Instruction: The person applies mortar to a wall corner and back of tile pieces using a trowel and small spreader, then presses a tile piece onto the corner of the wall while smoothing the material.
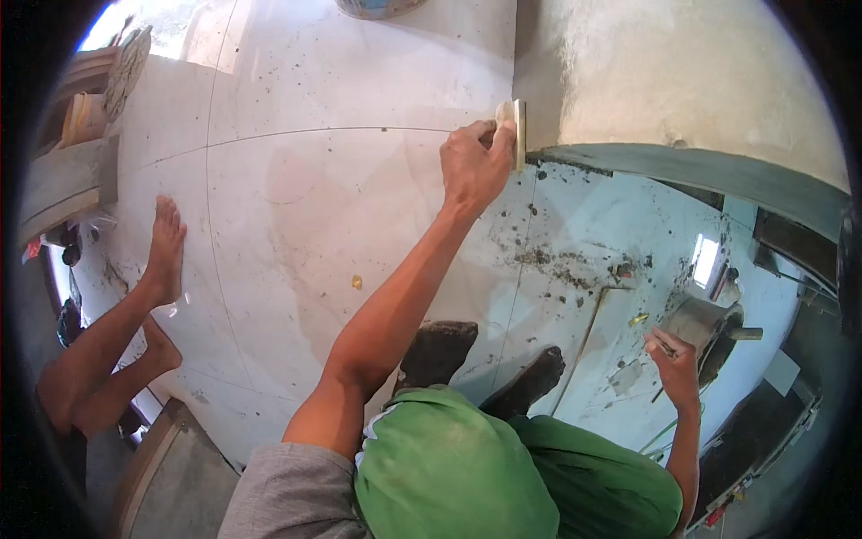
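My left hand (473,162) grips the pale handle of a narrow cream-coloured float (518,139) at the lower corner of a plastered wall (682,63), upright against its edge. The large white floor tiles (341,198) around it have thin joints and scattered grit and dark debris. At the right, my right hand (673,359) is curled round a small thin tool that I cannot make out, beside a grey cylindrical container (696,323) with a stick across it. My feet in dark footwear (435,350) are on the tiles below me.
Another person's bare legs and feet (108,350) are at the left. A bucket (379,7) stands at the top. Boards (85,117) lean at the upper left. A concrete step edge (162,467) is at lower left, and dark clutter (754,431) lines the right side.
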{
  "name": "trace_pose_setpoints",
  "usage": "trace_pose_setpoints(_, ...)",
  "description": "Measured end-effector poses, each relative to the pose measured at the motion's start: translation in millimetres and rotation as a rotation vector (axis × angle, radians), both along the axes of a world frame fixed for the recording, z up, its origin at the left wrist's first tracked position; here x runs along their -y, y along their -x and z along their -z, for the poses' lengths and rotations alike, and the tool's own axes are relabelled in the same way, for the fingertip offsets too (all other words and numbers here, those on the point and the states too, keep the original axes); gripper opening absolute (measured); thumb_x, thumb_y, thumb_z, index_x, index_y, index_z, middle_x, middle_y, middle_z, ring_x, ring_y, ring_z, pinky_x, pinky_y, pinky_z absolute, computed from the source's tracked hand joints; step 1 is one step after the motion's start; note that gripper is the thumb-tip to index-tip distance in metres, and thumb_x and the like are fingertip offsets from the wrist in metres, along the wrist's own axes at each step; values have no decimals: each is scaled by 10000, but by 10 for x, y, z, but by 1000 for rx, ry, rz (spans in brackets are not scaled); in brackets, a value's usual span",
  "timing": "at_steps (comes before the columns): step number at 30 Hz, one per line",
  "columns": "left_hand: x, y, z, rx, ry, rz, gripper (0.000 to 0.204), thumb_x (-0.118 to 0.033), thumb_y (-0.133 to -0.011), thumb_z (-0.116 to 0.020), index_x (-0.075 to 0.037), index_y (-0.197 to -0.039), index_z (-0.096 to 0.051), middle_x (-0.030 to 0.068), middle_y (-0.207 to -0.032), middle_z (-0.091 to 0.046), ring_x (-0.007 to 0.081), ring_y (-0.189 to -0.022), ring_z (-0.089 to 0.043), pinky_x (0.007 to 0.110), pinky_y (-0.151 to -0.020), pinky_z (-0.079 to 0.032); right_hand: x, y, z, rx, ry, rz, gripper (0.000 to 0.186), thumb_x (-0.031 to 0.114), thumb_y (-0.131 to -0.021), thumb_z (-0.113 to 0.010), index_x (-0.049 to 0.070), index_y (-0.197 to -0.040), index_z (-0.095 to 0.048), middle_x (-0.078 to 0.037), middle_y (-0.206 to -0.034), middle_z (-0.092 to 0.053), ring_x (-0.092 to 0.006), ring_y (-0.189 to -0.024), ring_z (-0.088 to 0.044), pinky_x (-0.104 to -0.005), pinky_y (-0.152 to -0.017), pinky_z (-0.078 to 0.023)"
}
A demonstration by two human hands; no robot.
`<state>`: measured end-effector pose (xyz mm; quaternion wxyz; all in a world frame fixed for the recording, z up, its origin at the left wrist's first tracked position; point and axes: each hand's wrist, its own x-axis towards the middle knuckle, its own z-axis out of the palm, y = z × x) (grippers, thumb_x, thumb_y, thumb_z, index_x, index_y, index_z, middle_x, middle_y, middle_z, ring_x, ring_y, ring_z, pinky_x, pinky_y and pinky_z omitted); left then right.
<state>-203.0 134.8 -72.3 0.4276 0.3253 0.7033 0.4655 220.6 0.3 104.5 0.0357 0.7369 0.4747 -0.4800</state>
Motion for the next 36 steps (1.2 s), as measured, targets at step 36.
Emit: trace_pose_setpoints(36,-1968,475,276,-104,-27,-5,499,-484,-890,-701,-1,-914,-825,233,-871,-789,414,-882,-774,454,-850,-590,-293,266,-30,-39,-6,-24,578,308,-1042,-700,-111,-1430,-615,-217,-1246,-764,-214,-1058,-753,-340,-914,-580)
